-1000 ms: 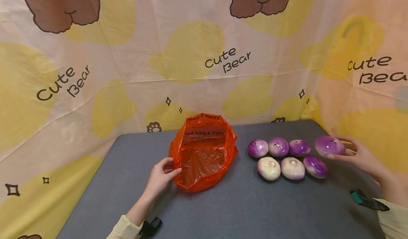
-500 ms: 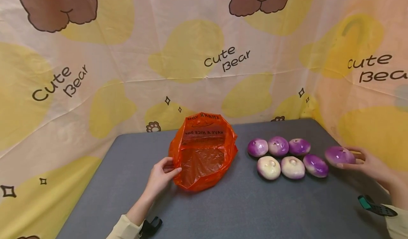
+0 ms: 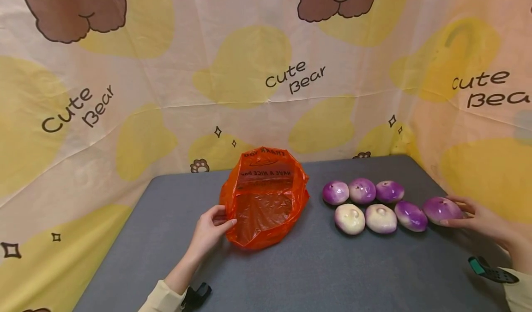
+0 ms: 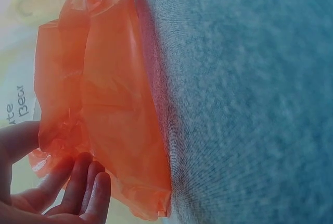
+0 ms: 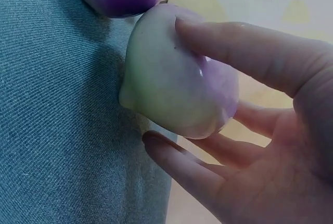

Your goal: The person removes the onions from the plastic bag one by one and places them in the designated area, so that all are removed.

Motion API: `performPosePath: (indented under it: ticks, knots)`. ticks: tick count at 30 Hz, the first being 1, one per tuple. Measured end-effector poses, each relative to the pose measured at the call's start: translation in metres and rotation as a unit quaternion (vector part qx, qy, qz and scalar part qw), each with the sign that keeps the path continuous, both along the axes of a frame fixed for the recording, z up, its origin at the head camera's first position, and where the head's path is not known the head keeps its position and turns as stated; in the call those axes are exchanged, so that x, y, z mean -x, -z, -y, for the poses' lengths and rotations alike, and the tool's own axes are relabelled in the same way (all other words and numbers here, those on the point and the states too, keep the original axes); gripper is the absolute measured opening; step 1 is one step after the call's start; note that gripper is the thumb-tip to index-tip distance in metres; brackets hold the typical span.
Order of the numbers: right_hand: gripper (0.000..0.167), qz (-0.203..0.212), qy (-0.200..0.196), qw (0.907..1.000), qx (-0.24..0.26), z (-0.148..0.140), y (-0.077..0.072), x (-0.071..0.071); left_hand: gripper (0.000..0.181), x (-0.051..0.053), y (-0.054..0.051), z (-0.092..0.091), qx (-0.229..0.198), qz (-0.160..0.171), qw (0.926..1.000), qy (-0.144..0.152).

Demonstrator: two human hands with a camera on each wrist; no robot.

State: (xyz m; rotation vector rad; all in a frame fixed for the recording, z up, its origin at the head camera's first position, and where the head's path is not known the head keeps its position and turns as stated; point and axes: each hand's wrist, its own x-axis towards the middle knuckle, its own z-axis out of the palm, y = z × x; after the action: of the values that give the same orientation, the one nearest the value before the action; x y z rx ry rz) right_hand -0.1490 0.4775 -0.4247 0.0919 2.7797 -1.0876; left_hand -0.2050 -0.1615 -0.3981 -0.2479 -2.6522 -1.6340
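Observation:
My left hand (image 3: 213, 229) pinches the left rim of an orange plastic bag (image 3: 266, 235), with the thumb inside the mouth and the fingers outside. The bag stands on the table with its wide mouth facing me. In the left wrist view, the fingers (image 4: 78, 187) lie along the crumpled orange film (image 4: 117, 88). At the right, my right hand (image 3: 484, 222) holds a purple and white turnip (image 3: 441, 210) between thumb and fingers, at the right end of the front row. The right wrist view shows this turnip (image 5: 177, 78) low against the table, its pale tip towards the surface.
Several more turnips lie in two rows right of the bag, including a purple one (image 3: 389, 192) behind and a white-bottomed one (image 3: 350, 219) in front. They rest on a grey table (image 3: 291, 279). A printed cloth (image 3: 232, 71) hangs behind and along the sides.
My right hand has carried the turnip rightwards and then down, towards me, to the end of the front row. The left hand and bag stay in place.

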Motion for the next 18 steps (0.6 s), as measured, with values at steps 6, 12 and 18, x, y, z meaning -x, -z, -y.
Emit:
performPosePath:
  ticks: [6,12,18]
  knots:
    - [0.089,-0.012,-0.01,0.9998,0.011,0.001,-0.001,0.001,0.037,0.012,0.021,0.006,-0.012,-0.007,0.9999,-0.001]
    - [0.086,-0.007,-0.007,0.9999,0.014,0.001,0.001,0.003,0.039,0.019,0.033,0.009,-0.016,-0.016,0.9997,0.0]
    - [0.076,-0.017,-0.008,0.9989,0.044,-0.004,0.006,0.004,0.038,0.019,0.033,0.01,-0.016,-0.015,0.9998,-0.001]
